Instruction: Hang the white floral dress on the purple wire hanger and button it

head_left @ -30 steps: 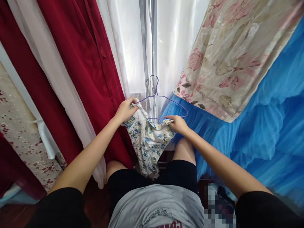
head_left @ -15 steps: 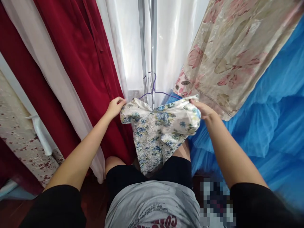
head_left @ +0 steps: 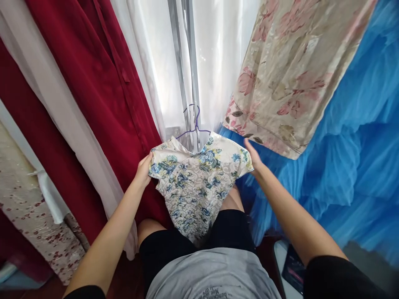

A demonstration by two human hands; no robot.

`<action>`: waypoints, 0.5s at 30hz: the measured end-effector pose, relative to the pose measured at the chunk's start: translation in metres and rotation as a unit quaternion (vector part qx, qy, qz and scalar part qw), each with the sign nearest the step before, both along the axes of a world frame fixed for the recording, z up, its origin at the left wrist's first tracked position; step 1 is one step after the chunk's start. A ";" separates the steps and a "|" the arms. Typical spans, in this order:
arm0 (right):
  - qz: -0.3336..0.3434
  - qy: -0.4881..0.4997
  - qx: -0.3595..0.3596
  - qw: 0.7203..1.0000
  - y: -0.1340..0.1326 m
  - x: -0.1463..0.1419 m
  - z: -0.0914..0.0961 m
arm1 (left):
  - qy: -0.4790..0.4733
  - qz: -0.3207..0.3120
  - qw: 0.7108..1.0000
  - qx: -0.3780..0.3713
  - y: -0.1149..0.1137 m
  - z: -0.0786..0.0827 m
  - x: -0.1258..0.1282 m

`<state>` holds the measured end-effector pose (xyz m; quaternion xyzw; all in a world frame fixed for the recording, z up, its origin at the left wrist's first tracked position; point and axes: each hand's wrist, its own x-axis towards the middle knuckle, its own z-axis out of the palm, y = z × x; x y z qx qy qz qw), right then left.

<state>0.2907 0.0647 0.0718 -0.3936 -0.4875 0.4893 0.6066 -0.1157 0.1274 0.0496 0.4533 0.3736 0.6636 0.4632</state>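
A white short-sleeved dress (head_left: 196, 182) with blue and yellow flowers hangs from a purple hanger (head_left: 197, 124) in front of my legs. Its neckline faces up, both sleeves are spread out, and its lower end is hidden. My left hand (head_left: 144, 170) is closed on the edge of the left-side sleeve, with some fingers behind the cloth. Against the outer edge of the other sleeve lies my right hand (head_left: 254, 157). Its thumb is stretched up, apart from the fabric, while its other fingers are mostly hidden behind the sleeve.
Grey metal poles (head_left: 191, 62) stand before a white curtain (head_left: 215, 54). On the left hang dark red cloth (head_left: 93, 91) and pale pink cloth (head_left: 62, 112). A beige floral garment (head_left: 286, 74) and blue tulle (head_left: 339, 166) hang at right. A dark object (head_left: 293, 268) lies low at right.
The dress is lower and its right-side sleeve, bunched before, is spread flat. My left hand has moved down and left along the sleeve. My right thumb has come off the shoulder cloth.
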 end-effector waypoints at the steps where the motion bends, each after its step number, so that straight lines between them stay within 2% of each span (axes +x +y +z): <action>1: 0.015 -0.010 -0.004 1.000 -0.005 0.004 0.002 | -0.007 0.002 1.000 -0.003 -0.004 0.003 0.002; 3: 0.021 -0.043 0.014 0.999 -0.017 0.011 0.009 | -0.013 0.008 1.000 0.010 -0.012 0.014 0.005; 6: -0.027 -0.058 0.070 0.996 -0.028 0.014 0.026 | 0.023 -0.001 0.996 0.082 -0.023 0.043 0.007; 8: -0.066 -0.021 0.089 0.994 -0.034 0.015 0.038 | 0.089 -0.016 0.985 0.147 -0.031 0.067 0.005; 10: -0.103 0.009 0.106 0.989 -0.044 0.015 0.046 | 0.189 -0.007 0.960 0.207 -0.039 0.087 0.006; 12: -0.133 0.016 0.126 0.983 -0.063 0.010 0.048 | 0.316 0.047 0.909 0.267 -0.046 0.100 0.013; 15: -0.140 -0.013 0.148 0.979 -0.108 -0.010 0.042 | 0.495 0.144 0.788 0.337 -0.051 0.095 0.035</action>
